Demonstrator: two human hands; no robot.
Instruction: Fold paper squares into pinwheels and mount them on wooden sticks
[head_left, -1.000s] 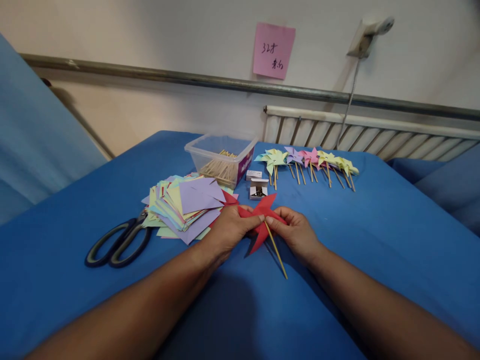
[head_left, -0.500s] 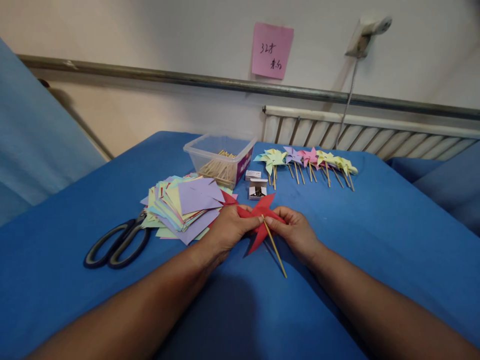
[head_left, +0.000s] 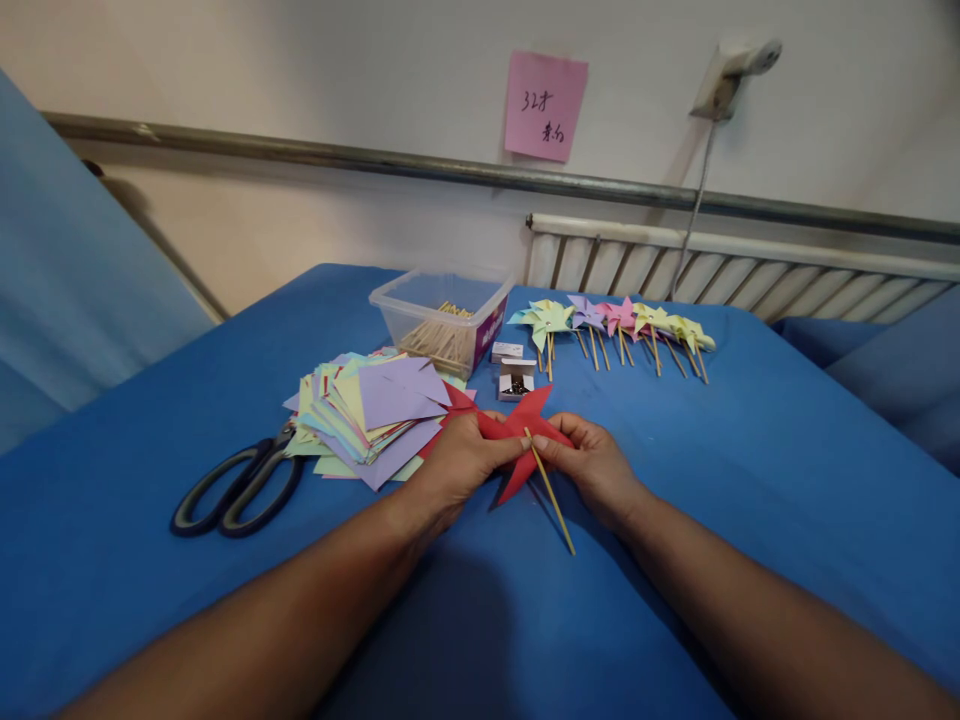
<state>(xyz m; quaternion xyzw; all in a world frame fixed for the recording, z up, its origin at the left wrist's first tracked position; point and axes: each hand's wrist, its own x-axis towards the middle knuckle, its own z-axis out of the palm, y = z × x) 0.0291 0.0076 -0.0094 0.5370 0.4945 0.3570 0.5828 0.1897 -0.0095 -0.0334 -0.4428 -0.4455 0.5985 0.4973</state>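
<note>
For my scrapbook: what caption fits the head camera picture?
Two hands pinch a red paper pinwheel onto its wooden stick.

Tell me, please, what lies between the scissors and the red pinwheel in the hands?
The head view shows a stack of coloured paper squares between the scissors and the red pinwheel.

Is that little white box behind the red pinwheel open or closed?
Open. The little white box shows small dark pins inside, its top uncovered. It sits just beyond the red pinwheel.
</note>
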